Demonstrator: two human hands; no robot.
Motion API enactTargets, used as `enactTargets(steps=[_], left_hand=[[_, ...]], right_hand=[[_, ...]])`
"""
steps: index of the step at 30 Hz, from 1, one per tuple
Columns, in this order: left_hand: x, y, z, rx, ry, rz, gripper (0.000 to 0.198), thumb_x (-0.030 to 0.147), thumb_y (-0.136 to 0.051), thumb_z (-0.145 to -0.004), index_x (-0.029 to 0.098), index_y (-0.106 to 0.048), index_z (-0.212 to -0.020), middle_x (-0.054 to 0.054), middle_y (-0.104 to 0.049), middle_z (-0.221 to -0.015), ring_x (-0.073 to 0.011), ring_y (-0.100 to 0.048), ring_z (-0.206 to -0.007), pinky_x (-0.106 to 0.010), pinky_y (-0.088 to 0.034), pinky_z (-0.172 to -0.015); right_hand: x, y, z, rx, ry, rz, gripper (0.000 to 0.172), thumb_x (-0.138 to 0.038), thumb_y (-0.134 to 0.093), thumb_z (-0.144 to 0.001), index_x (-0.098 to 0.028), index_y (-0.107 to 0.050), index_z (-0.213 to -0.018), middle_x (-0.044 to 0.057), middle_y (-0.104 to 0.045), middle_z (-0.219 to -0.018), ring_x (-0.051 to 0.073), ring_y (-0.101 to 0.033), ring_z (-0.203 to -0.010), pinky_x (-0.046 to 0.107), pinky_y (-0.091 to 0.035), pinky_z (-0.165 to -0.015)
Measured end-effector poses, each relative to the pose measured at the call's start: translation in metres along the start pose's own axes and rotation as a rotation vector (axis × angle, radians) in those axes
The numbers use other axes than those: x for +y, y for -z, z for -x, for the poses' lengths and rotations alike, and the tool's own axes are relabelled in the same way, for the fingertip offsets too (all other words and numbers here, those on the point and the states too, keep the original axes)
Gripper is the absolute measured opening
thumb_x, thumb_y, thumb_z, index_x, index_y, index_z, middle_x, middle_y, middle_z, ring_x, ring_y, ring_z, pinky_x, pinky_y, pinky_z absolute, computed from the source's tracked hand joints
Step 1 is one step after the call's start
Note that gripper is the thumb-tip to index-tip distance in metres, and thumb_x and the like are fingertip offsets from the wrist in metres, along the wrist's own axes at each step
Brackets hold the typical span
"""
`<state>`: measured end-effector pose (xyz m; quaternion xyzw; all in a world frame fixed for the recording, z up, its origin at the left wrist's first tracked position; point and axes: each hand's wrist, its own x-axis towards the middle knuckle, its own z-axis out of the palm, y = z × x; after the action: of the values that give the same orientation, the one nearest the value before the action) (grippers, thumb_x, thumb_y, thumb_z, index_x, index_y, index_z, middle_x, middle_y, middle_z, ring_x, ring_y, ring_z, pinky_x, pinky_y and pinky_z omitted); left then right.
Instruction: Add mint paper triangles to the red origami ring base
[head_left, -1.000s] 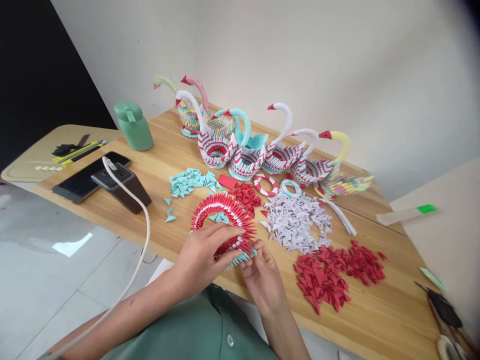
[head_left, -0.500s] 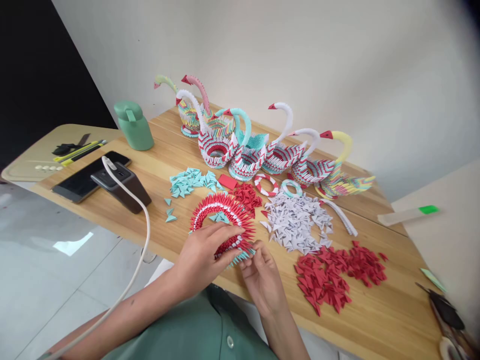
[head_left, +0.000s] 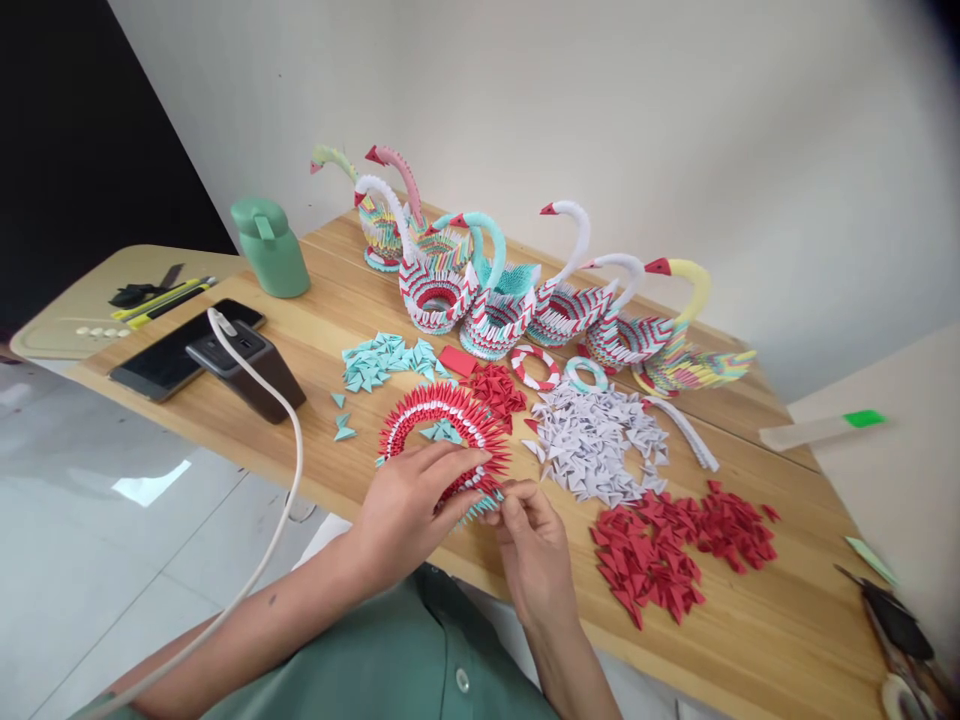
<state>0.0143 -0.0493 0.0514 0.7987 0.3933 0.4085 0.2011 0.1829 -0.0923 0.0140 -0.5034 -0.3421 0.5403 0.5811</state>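
Observation:
A round ring of folded paper pieces [head_left: 433,393], spiky red with a white band and turquoise tips along its near underside, is tilted up off the table's near side. My left hand [head_left: 416,500] is closed around its near wall, thumb outside and fingers over the inside, covering part of it. At the ring's lower right edge, my right hand [head_left: 536,545] is closed in a pinch, thumb against fingers, on a turquoise folded paper piece [head_left: 491,500]; the fingertips mostly hide it. Loose turquoise pieces [head_left: 382,358] and small red pieces [head_left: 496,395] lie just beyond the ring.
Several paper swans [head_left: 502,310] stand along the back. White pieces [head_left: 600,440] and red pieces [head_left: 649,560] are heaped to the right. Two small rings [head_left: 534,353] lie mid-table. Left are a green bottle [head_left: 274,255], phone [head_left: 150,365] and power bank [head_left: 255,375] with a white cable [head_left: 292,480].
My right hand has shifted slightly, its fingers curling closer at the ring's turquoise edge. My left hand keeps its hold on the ring. The whole view has moved a little.

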Motion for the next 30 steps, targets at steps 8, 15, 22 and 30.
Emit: enactTargets(steps=[8, 15, 22, 30], left_hand=[[-0.002, -0.002, -0.002, 0.071, -0.114, -0.135, 0.021, 0.028, -0.050, -0.099, 0.016, -0.063, -0.110, -0.007, -0.073, -0.097, -0.0185, -0.070, -0.084, -0.030, -0.054, -0.071], [-0.003, -0.001, -0.001, 0.079, -0.134, -0.152, 0.020, 0.026, -0.049, -0.100, 0.016, -0.063, -0.111, -0.007, -0.073, -0.095, -0.0174, -0.069, -0.083, -0.029, -0.053, -0.070], [-0.003, 0.001, -0.001, 0.092, -0.151, -0.133, 0.020, 0.027, -0.049, -0.099, 0.016, -0.063, -0.110, -0.006, -0.073, -0.095, -0.0176, -0.069, -0.082, -0.029, -0.051, -0.069], [-0.002, -0.001, 0.000, 0.042, -0.182, -0.126, 0.019, 0.027, -0.048, -0.100, 0.017, -0.061, -0.111, -0.006, -0.074, -0.100, -0.0184, -0.069, -0.083, -0.030, -0.050, -0.070]], right_hand=[[-0.011, 0.001, -0.005, 0.004, 0.003, 0.232, 0.026, -0.045, -0.073, -0.081, -0.024, -0.072, -0.096, 0.001, -0.070, -0.084, 0.019, -0.062, -0.077, 0.031, -0.048, -0.074], [-0.010, 0.005, -0.009, -0.084, -0.058, 0.241, 0.027, -0.048, -0.072, -0.082, -0.021, -0.073, -0.078, 0.001, -0.071, -0.073, 0.019, -0.062, -0.070, 0.030, -0.047, -0.071], [-0.014, 0.006, -0.013, -0.108, -0.039, 0.200, 0.025, -0.047, -0.076, -0.078, -0.022, -0.075, -0.082, 0.003, -0.073, -0.077, 0.021, -0.064, -0.073, 0.032, -0.051, -0.071], [-0.020, 0.002, -0.014, -0.207, -0.050, 0.216, 0.020, -0.041, -0.077, -0.079, -0.021, -0.074, -0.082, 0.000, -0.069, -0.075, 0.017, -0.058, -0.071, 0.029, -0.047, -0.070]])
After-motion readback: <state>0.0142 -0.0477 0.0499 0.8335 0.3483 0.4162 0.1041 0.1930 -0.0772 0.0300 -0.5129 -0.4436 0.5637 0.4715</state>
